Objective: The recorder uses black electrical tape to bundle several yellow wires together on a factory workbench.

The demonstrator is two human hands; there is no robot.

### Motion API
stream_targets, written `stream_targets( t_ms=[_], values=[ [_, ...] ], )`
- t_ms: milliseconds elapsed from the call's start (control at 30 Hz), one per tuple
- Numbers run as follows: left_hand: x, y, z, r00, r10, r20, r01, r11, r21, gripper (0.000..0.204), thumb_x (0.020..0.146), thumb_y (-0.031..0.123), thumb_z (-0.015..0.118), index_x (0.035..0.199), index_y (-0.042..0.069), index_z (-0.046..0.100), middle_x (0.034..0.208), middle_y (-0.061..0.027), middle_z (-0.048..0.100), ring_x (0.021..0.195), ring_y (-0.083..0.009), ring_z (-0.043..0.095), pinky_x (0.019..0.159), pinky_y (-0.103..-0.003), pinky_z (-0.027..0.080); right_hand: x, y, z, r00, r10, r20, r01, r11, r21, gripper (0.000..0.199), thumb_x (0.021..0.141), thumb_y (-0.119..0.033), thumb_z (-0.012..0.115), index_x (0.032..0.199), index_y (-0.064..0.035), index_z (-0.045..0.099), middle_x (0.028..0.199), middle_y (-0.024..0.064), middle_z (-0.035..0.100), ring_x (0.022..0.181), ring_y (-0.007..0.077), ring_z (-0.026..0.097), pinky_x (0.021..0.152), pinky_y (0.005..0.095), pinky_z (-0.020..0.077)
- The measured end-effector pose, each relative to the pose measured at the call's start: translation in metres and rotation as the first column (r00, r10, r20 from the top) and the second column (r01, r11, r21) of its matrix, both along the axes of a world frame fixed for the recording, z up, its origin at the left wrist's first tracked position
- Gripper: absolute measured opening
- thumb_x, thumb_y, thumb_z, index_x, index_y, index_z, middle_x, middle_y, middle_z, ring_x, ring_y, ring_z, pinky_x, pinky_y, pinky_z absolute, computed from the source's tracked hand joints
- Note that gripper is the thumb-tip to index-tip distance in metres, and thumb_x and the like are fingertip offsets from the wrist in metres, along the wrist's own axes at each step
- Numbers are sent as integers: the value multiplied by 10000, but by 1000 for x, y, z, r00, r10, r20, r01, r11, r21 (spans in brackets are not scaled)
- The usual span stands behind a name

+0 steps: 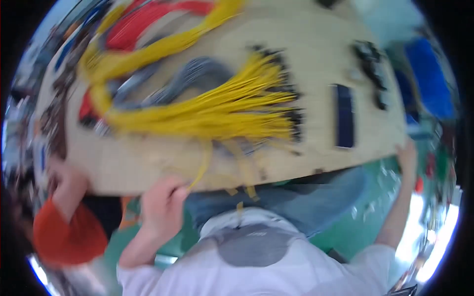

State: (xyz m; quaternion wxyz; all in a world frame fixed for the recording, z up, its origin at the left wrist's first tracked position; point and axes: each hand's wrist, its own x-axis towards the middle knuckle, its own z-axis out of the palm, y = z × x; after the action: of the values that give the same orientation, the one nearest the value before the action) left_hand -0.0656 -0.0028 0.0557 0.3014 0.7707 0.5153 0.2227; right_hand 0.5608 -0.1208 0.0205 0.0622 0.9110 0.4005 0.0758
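Observation:
Closed at the table's near edge, my left hand [164,206] pinches one end of a thin yellow wire [201,170]. That wire runs up toward a big bundle of yellow wires [197,112] on the table, whose dark-tipped ends fan out to the right. Far to the right, my right hand [407,154] is by the table's right corner, apart from the bundle. Motion smears its fingers, so their shape is unclear. A few yellow strips [244,170] hang over the near edge in front of me.
Grey wires [197,74] and red wires [148,19] lie beyond the yellow bundle. A dark flat rectangular object [344,116] and a black item [371,69] are on the table's right side. A co-worker's hand [69,182] with an orange sleeve is at the left. A blue bin [429,79] stands right.

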Motion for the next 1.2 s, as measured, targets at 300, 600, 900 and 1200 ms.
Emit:
stream_targets(
  t_ms=[300,600,900,1200],
  values=[
    [18,-2,13,503,676,539,300,448,-842,71,870,94,522,900,32,505,720,-9,505,511,-23,356,438,-165,265,-23,154,-31,958,241,-155,-210,958,194,379,839,-314,548,1043,5,570,1073,194,555,1016,310,526,854,354,407],
    [48,-17,4,965,-173,197,193,978,-84,142,717,-14,648,825,6,559,798,-92,534,612,-127,521,526,-220,410,3,127,-7,639,409,-652,528,383,758,205,836,-255,599,844,-50,599,748,53,582,636,142,516,587,250,412],
    [106,2,1,914,-330,235,279,934,225,459,633,193,741,1004,11,540,1041,-161,518,920,-335,510,810,-391,411,-283,89,35,-547,666,-508,676,709,202,270,880,-260,516,978,-14,571,918,71,611,735,124,562,620,234,453],
    [139,34,7,846,-496,197,369,810,457,370,621,209,713,914,47,555,1014,-84,546,1021,-297,493,882,-420,341,-318,75,47,-741,451,-497,469,878,97,365,921,-333,417,981,0,555,891,78,588,656,108,525,553,224,428]
  ],
)
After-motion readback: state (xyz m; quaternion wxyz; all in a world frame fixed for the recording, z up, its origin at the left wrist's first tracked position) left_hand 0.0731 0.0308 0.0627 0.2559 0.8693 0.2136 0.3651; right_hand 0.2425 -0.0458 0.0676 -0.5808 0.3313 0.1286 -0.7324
